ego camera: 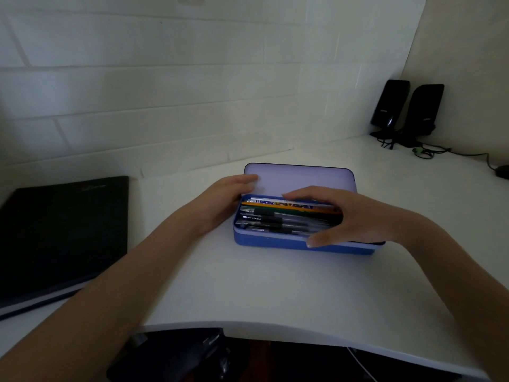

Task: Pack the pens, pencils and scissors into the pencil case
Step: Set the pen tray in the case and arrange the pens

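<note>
A blue pencil case (275, 241) stands open in the middle of the white desk, its pale lid (300, 179) tilted back. Inside lie several pens (275, 220) and pencils (278, 206), side by side lengthwise. My left hand (223, 201) rests against the case's left end, fingers reaching up onto the lid's left edge. My right hand (347, 216) is spread over the right half of the case, fingers across the pencils and thumb on the front rim. No scissors show; the hand hides the right part of the contents.
A black notebook (60, 235) lies at the left of the desk. Two black speakers (407, 108) with cables stand in the back right corner, and a dark mouse (502, 172) sits at the right edge. The desk's curved front edge (248, 330) is near me.
</note>
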A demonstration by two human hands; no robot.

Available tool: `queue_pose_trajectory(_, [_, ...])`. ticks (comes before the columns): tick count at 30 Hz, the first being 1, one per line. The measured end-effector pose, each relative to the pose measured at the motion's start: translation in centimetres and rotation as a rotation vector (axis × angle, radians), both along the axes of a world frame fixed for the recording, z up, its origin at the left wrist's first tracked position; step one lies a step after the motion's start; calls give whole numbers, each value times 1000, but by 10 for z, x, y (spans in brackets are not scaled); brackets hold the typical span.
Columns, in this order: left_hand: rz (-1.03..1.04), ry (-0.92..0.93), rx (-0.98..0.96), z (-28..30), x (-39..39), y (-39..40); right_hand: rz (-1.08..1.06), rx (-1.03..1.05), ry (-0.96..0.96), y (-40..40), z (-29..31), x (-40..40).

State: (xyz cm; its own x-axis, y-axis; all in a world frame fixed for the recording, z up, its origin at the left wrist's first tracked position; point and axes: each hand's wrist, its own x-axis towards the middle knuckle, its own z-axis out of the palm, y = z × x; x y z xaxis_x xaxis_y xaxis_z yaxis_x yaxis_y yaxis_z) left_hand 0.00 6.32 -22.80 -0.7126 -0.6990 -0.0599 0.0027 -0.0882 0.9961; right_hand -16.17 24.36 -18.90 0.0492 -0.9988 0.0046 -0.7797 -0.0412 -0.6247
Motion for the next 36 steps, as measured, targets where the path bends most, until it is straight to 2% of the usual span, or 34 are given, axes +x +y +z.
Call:
queue_pose_trajectory(8, [-62, -67, -134, 3, 0, 10, -47, -26, 14, 2, 2, 0])
queue_pose_trajectory(12, [-30, -216, -485, 6, 9, 17, -164, 44, 89, 6, 5, -12])
queue_pose_trajectory(14, [-111, -251, -664, 9, 17, 22, -176, 114, 136, 7, 2, -14])
queue_pose_trajectory(16, [-243, -379, -838, 10, 20, 29, -169, 168, 138, 4, -2, -17])
queue_pose_trajectory(19, [-342, -491, -1010, 10, 20, 35, -171, 209, 102, 1, -3, -20])
queue_pose_trajectory(23, [-338, -636, -1203, 9, 22, 34, -153, 239, 87, 1, -1, -20])
queue_pose_trajectory(25, [-333, -651, -1291, 4, 24, 34, -137, 238, 88, 2, 0, -19])
queue_pose_trajectory(27, [-304, -587, -1230, 1, 27, 34, -137, 220, 76, 5, 0, -21])
queue_pose_trajectory(32, [-285, -431, -835, 8, 36, 33, -232, 110, 47, 34, -13, -38])
queue_pose_trajectory(36, [-324, -456, -875, 10, 37, 29, -253, 103, -2, 38, -15, -39])
